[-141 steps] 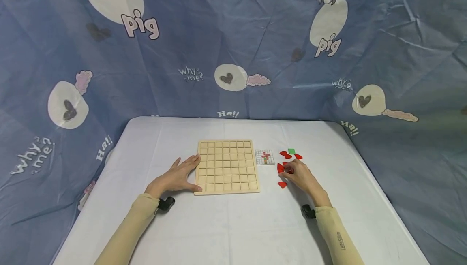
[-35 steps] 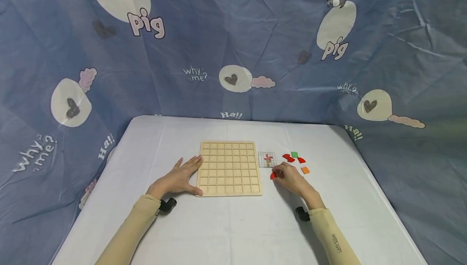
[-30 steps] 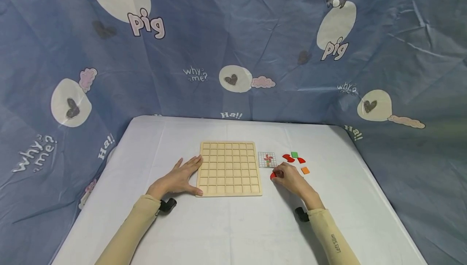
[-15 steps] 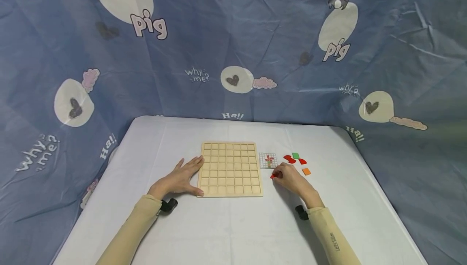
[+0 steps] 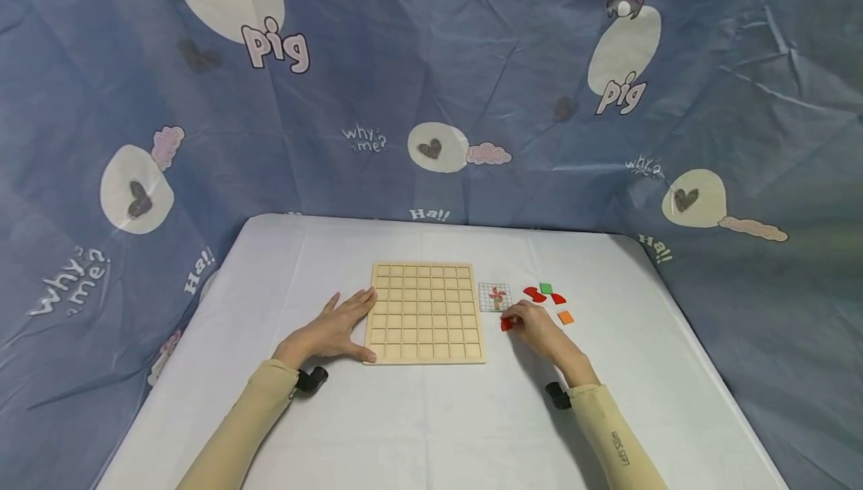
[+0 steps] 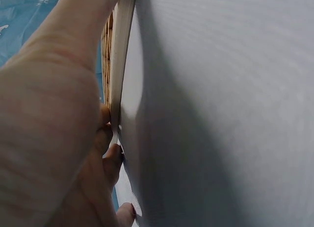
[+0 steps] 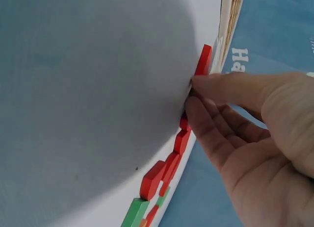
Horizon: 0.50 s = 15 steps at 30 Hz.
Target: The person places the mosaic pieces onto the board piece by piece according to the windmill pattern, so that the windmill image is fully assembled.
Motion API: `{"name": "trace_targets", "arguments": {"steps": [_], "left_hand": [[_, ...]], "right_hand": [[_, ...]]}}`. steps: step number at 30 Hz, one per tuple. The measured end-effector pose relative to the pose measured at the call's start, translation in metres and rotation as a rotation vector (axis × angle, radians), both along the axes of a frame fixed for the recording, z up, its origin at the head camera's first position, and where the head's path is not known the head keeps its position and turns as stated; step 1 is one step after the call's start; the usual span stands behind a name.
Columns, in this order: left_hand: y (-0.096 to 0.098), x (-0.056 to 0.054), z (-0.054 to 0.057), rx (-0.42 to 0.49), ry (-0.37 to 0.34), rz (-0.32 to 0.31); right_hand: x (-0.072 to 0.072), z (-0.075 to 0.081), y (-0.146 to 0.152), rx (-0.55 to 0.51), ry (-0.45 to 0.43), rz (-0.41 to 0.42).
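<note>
My left hand [image 5: 328,330] is spread at the left edge of a wooden grid board [image 5: 425,314], fingertips and thumb touching its rim; in the left wrist view the fingers [image 6: 114,161] lie by the board's side [image 6: 120,55]. My right hand [image 5: 536,327] is right of the board, just below a small pattern card [image 5: 495,297]. Its thumb and fingertips pinch a red fan-shaped tile [image 5: 506,324], part of which the fingers cover. In the right wrist view that red tile [image 7: 204,59] sticks out past the thumb.
Beyond the right hand lie more red tiles [image 5: 536,294], another red tile [image 5: 558,299], a green square tile [image 5: 546,288] and an orange square tile [image 5: 565,317]. A white cloth [image 5: 377,422] covers the table; a blue printed curtain [image 5: 377,63] hangs behind.
My right hand has come left and nearer the card, uncovering the orange tile; red tiles that lay loose around it no longer show there. The pinched tile has turned slightly. The left hand stays put.
</note>
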<state>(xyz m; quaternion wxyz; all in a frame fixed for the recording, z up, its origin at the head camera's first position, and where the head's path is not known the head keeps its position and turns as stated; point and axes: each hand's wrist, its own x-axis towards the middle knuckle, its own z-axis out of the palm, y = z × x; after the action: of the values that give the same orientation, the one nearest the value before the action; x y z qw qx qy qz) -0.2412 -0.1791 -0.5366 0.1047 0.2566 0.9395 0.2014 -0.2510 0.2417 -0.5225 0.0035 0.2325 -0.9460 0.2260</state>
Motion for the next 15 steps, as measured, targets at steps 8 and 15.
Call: {"name": "trace_targets", "arguments": {"steps": [8, 15], "left_hand": [[-0.0009, -0.0001, 0.0002, 0.004, 0.004, -0.004], [-0.0002, 0.0005, 0.0006, 0.002, 0.002, -0.004]], "right_hand": [[-0.0032, 0.0013, 0.0000, 0.027, -0.037, 0.002], [-0.0050, 0.0036, -0.0038, 0.128, -0.013, 0.021]]}}
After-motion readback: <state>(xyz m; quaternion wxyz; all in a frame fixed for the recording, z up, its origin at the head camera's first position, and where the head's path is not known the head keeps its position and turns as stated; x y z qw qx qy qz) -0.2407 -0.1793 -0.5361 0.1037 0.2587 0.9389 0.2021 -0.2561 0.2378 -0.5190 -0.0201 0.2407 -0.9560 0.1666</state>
